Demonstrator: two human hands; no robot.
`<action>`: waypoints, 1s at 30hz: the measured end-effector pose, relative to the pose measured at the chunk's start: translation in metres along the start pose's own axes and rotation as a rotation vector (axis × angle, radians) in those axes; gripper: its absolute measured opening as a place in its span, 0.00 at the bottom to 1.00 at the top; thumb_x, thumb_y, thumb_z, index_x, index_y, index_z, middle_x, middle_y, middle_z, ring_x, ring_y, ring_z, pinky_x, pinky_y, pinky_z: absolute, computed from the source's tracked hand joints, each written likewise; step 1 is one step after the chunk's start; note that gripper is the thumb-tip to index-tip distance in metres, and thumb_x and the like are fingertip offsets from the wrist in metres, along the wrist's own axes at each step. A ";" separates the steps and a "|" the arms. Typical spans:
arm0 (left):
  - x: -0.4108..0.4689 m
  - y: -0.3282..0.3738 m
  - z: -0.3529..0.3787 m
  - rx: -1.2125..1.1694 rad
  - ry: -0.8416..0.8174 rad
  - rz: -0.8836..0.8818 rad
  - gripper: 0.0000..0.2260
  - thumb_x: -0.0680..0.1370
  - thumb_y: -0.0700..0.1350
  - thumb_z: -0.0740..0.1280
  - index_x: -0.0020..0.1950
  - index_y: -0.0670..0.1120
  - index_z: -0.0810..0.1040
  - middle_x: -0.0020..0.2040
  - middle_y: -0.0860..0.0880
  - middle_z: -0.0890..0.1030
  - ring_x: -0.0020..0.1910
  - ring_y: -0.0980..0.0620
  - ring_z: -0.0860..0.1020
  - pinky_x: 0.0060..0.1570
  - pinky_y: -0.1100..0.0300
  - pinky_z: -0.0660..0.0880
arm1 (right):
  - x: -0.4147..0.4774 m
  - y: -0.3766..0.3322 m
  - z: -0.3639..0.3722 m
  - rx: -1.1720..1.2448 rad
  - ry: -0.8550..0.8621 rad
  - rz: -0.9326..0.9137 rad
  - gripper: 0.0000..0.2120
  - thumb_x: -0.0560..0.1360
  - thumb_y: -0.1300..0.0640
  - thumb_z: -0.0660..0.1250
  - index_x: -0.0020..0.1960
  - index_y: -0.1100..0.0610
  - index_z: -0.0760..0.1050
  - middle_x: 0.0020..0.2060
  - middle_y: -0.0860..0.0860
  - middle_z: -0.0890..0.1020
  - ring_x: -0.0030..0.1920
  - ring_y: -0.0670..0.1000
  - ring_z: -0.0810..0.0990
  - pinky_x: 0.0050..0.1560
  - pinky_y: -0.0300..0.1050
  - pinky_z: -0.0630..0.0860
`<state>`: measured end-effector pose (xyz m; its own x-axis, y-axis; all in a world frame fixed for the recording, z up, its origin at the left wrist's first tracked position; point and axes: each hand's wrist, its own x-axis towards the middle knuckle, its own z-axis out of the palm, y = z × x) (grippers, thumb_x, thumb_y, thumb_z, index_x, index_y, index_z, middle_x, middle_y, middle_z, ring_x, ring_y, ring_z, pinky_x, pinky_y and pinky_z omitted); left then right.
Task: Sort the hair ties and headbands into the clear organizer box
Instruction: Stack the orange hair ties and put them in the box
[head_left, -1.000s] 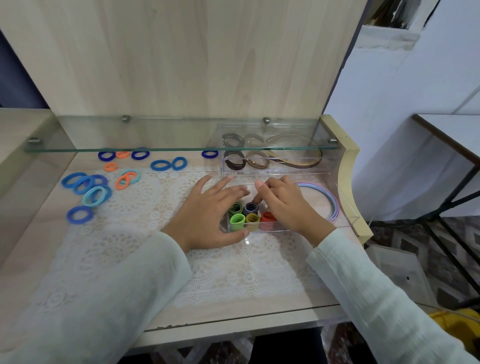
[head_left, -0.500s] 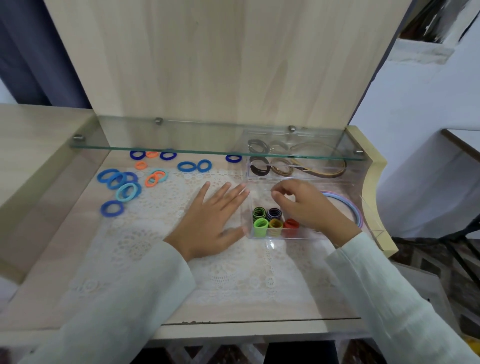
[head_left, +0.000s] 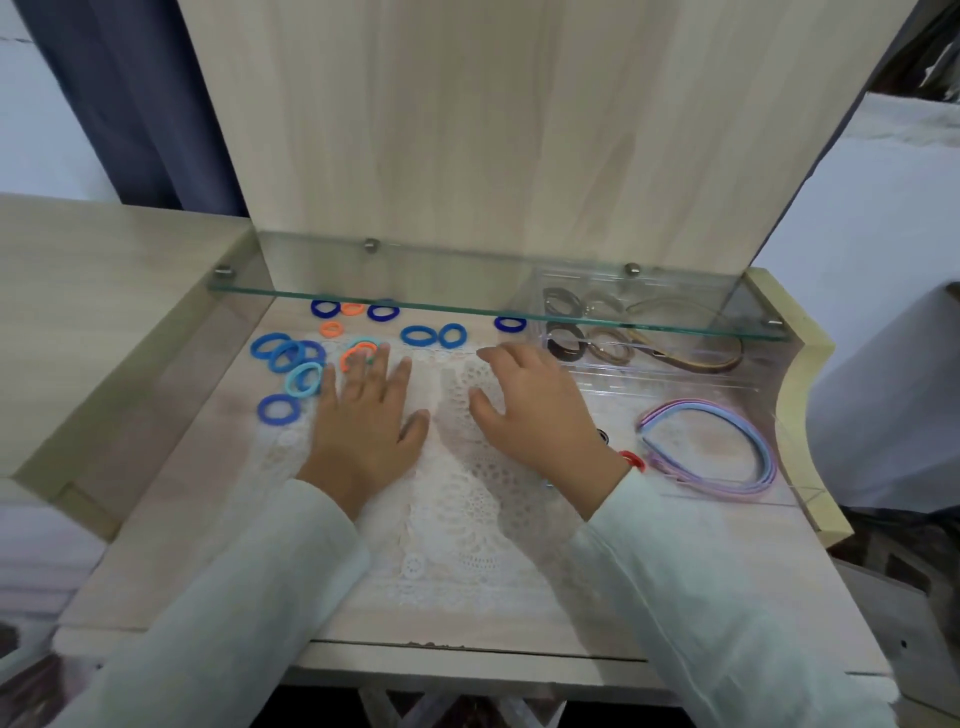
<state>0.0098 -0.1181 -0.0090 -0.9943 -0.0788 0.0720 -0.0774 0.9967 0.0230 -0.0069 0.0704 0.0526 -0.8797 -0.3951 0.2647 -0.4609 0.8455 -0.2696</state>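
The left hand (head_left: 363, 415) lies flat, palm down, on the white lace mat (head_left: 457, 499) left of centre, its fingers straight and spread; the fingertips reach an orange and teal pair of hair ties (head_left: 357, 352) and appear to touch them. The right hand (head_left: 540, 410) is just right of it, also palm down, with the fingers loosely curved and nothing seen in its grasp. It covers the near left corner of the clear organizer box (head_left: 685, 387), where only a red rolled tie (head_left: 632, 460) shows at the wrist. The box sits on the right of the table (head_left: 171, 499), partly beneath a glass shelf (head_left: 467, 304). Its back compartments hold brown and dark hair ties (head_left: 566, 347) and a brown headband (head_left: 696, 358); its large front compartment holds pastel pink and blue headbands (head_left: 727, 457). Loose blue hair ties (head_left: 279, 409) lie on the table in the centre-left of the frame, with more dark blue ones (head_left: 418, 335) along the shelf's edge, two small orange ties (head_left: 331, 328) among them, and a light blue tie (head_left: 304, 378) just beside the left hand's little finger. A pale wooden panel (head_left: 467, 130) rises behind the shelf.
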 end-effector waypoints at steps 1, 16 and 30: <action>-0.001 -0.004 0.000 -0.001 0.012 -0.020 0.32 0.80 0.63 0.42 0.81 0.51 0.43 0.81 0.47 0.39 0.79 0.46 0.38 0.75 0.42 0.35 | 0.002 -0.006 0.006 -0.030 0.003 -0.001 0.24 0.78 0.46 0.58 0.72 0.54 0.66 0.70 0.52 0.69 0.71 0.54 0.63 0.69 0.51 0.63; 0.006 -0.038 -0.004 -0.091 0.278 -0.191 0.19 0.80 0.54 0.58 0.70 0.52 0.72 0.79 0.49 0.62 0.79 0.47 0.54 0.71 0.47 0.39 | 0.015 -0.034 0.075 -0.004 -0.137 0.095 0.28 0.79 0.42 0.53 0.76 0.52 0.57 0.77 0.57 0.55 0.77 0.58 0.50 0.75 0.57 0.47; 0.011 -0.048 0.007 -0.176 0.575 -0.104 0.06 0.75 0.51 0.66 0.44 0.52 0.81 0.45 0.54 0.83 0.57 0.49 0.80 0.65 0.44 0.61 | 0.014 -0.028 0.077 0.005 -0.118 0.072 0.27 0.80 0.42 0.51 0.76 0.51 0.57 0.77 0.55 0.55 0.77 0.56 0.50 0.75 0.56 0.45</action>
<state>0.0021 -0.1667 -0.0163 -0.7796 -0.2212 0.5859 -0.1100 0.9694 0.2197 -0.0153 0.0130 -0.0074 -0.9181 -0.3731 0.1336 -0.3961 0.8717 -0.2885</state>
